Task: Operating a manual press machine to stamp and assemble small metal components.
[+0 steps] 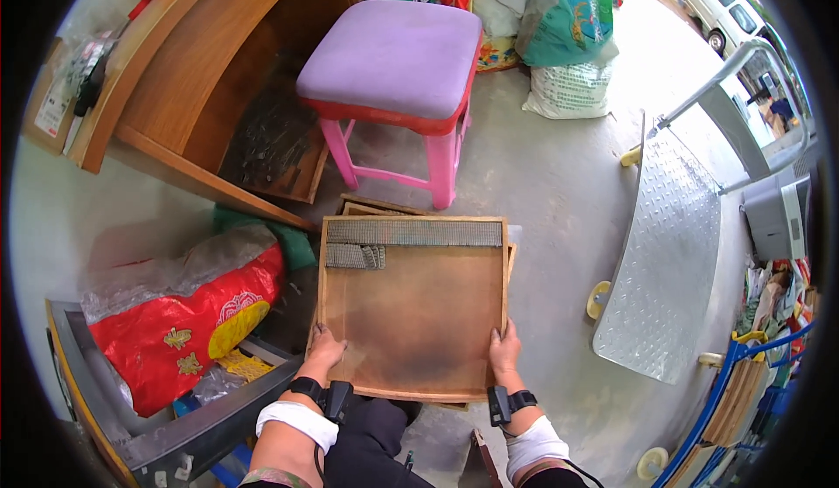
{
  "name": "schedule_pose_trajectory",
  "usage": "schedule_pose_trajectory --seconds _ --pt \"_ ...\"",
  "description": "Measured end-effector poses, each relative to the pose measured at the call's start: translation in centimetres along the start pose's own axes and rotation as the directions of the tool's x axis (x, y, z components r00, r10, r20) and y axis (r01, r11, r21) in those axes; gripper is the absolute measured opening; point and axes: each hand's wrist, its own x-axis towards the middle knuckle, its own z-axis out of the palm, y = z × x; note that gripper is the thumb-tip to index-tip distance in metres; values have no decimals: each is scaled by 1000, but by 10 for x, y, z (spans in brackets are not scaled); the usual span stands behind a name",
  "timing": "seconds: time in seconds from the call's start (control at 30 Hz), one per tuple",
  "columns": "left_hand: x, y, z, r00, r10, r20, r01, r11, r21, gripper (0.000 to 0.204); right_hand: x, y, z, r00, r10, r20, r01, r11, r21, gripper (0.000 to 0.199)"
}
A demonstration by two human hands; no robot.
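Note:
Both my hands grip a shallow wooden tray [411, 331] by its two sides, near its lower corners. Small grey metal pieces [415, 232] stand in tight rows along its far edge, with a shorter second row at the far left. The rest of its brown bottom is bare and darkened in the middle. My left hand [325, 348] is closed on the left rim, my right hand [504, 351] on the right rim. Beneath it, another wooden frame [382, 204] sticks out at the far side and right; how they are stacked is hidden.
A pink stool [393, 60] with a purple cushion stands just beyond the tray. On the left are a wooden desk [188, 42] with an open drawer and a red bag [188, 313]. At the right stands a metal platform cart [669, 252]. Filled bags [572, 90] sit at the back.

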Motion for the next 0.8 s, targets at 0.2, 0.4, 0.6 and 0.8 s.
schedule_pose_trajectory --seconds 0.2,0.4,0.6,0.8 --pt "34 -30 -6 924 -135 -358 26 956 -291 88 28 -17 -10 920 93 381 -315 752 579 44" --pt "68 -29 -12 983 62 -175 -151 814 -560 61 26 -6 -1 984 36 175 -117 869 480 37" --pt "66 -20 -7 937 132 -323 -278 843 -461 43 34 -25 -12 962 72 262 -218 780 587 32" --pt "54 -19 -25 984 64 -165 -169 608 -776 48 47 -21 -7 950 57 307 -237 770 592 39"
